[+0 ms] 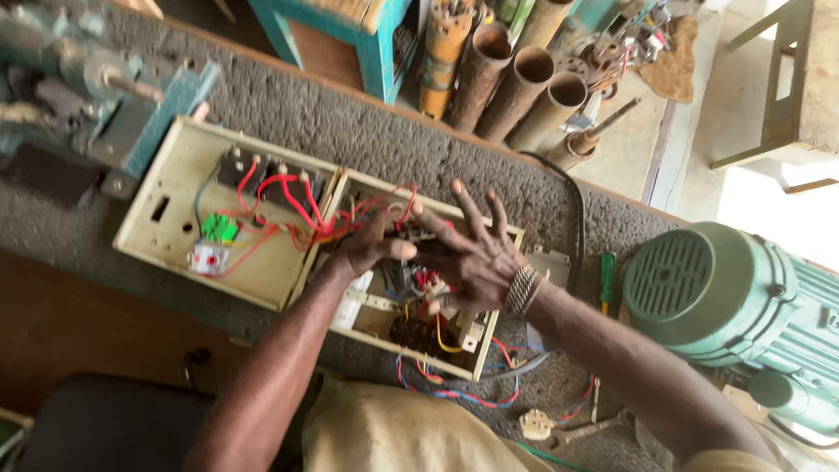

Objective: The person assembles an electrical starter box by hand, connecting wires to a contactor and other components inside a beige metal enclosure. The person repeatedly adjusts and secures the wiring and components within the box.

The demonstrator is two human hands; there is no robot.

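A: See the 2 hands? Both over the open box [489, 350], the cream one full of wires, lying flat on the grey bench top [367, 131].

B: Left hand [371, 245] down among the red wires [301, 210]. Fingers curled in small, maybe pinching something. Too hidden to tell what.

A: And the right hand [472, 253]?

B: Spread wide, fingers fanned out above the box. Holding nothing. Beaded band [522, 289] on that wrist.

A: Next to the box?

B: Its lid [166, 192], flipped open to the left, touching the box edge. Green part [218, 228] and white part with a red button [206, 259] on it.

A: Over on the right?

B: Big green motor [708, 293], near the box. Green screwdriver [606, 278] between the 2. White plug [535, 425] down low on the bench. Rusty pipes [516, 83] leaning past the far edge.
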